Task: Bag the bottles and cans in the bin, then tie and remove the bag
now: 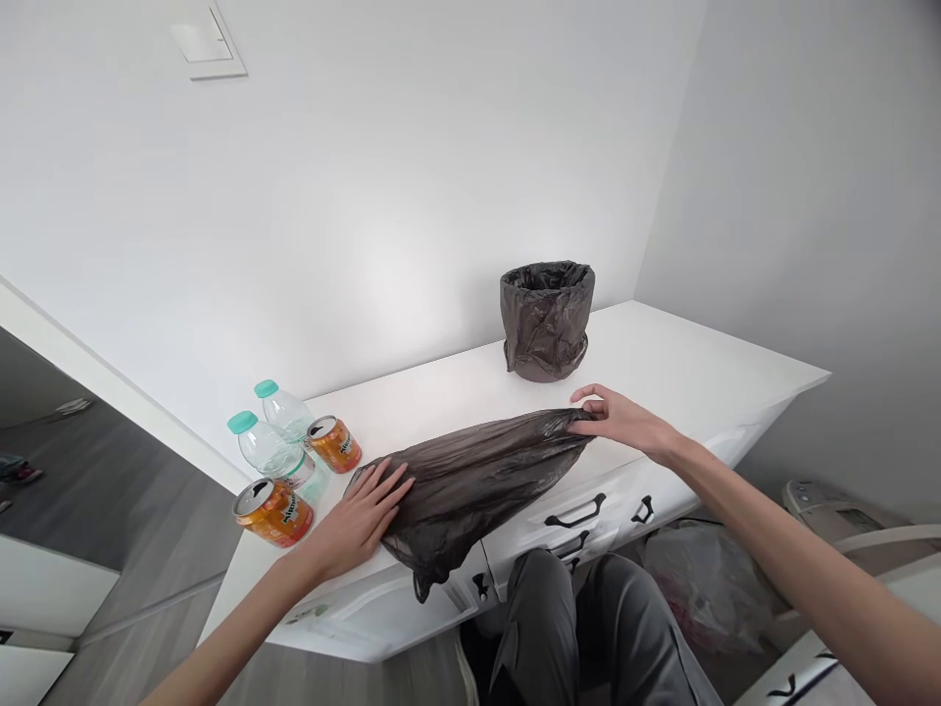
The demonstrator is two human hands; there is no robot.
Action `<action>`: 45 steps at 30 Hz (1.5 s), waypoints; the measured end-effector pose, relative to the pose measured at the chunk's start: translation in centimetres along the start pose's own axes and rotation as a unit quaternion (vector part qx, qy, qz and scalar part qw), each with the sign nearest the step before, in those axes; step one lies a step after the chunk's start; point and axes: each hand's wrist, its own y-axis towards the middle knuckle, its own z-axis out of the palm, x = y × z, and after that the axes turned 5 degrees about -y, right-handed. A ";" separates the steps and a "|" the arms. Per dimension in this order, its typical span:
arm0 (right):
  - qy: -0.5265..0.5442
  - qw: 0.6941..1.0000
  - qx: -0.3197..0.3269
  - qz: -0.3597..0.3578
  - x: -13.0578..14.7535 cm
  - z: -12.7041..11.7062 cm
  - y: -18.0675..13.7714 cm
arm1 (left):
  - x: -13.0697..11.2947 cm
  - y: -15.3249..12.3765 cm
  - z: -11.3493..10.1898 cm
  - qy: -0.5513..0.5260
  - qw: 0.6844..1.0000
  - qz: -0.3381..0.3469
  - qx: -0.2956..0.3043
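A dark, see-through plastic bag lies stretched along the white cabinet top, part of it hanging over the front edge. My left hand rests flat on the bag's left end, fingers spread. At the other end, my right hand pinches the bag's gathered corner between thumb and fingers. Close to my left hand stand two orange soda cans, a nearer can and a farther can, both with opened tops. Beside them are two clear bottles with teal caps, one bottle in front of the other bottle.
A small bin lined with a dark bag stands against the wall at the back. The cabinet top ends at a front edge above drawers with black handles. A clear plastic bag sits low on the right.
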 end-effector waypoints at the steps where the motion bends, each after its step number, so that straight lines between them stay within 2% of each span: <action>1: -0.027 1.000 -0.007 -0.002 -0.4 -0.5 -0.3 | -0.4 0.4 -0.3 -0.003 1.000 -0.005 -0.022; 3: -0.091 0.993 -0.066 -0.032 -1.1 -0.7 -0.8 | -2.1 1.5 -0.6 -0.026 0.997 -0.013 -0.078; 6: -0.184 0.959 -0.163 -0.141 -1.4 1.1 -1.7 | -5.6 3.4 0.2 -0.081 0.990 -0.009 -0.118; 8: -0.251 0.934 -0.137 -0.212 -1.2 3.1 -2.5 | -7.4 4.7 1.5 -0.106 0.989 -0.005 -0.101; 10: -0.317 0.911 -0.061 -0.257 -1.2 5.2 -3.2 | -8.0 5.7 2.9 -0.118 0.991 -0.013 -0.070; 14: -0.399 0.874 0.050 -0.271 -3.1 8.0 -3.4 | -6.0 7.9 4.5 -0.104 0.994 -0.030 -0.028; 18: -0.424 0.875 0.057 -0.226 -5.9 9.4 -1.9 | -3.7 10.3 3.4 -0.074 0.993 -0.068 -0.063; 21: -0.435 0.882 0.023 -0.179 -6.5 10.4 -0.5 | -4.6 11.1 2.4 -0.076 0.988 -0.061 -0.116; 23: -0.437 0.886 0.013 -0.157 -6.4 10.8 0.0 | -6.2 10.5 2.4 -0.086 0.990 -0.006 -0.115; 25: -0.433 0.888 0.007 -0.154 -6.1 10.8 0.0 | -7.6 9.0 2.9 -0.092 0.992 0.037 -0.078; 28: -0.424 0.890 0.007 -0.167 -6.0 9.7 -0.8 | -8.5 5.8 4.1 -0.077 0.995 0.057 -0.025; 31: -0.414 0.890 0.048 -0.187 -5.9 7.5 -2.0 | -7.9 2.7 5.1 -0.038 0.998 0.054 -0.011; 35: -0.399 0.871 0.108 -0.267 -6.1 5.0 -3.6 | -6.3 0.1 5.6 0.004 0.999 0.037 -0.029; 38: -0.397 0.860 0.106 -0.302 -6.9 4.1 -4.2 | -5.4 -1.0 5.6 -0.008 0.997 0.063 -0.042; 40: -0.391 0.863 0.085 -0.308 -7.5 3.8 -4.4 | -5.2 -1.4 5.1 -0.050 0.995 0.077 -0.046; 42: -0.376 0.873 0.065 -0.304 -7.7 3.5 -4.5 | -5.2 -1.4 4.2 -0.122 0.990 0.047 -0.058; 45: -0.342 0.894 0.047 -0.286 -7.3 3.0 -4.2 | -5.3 -0.3 1.9 -0.231 0.967 -0.071 -0.077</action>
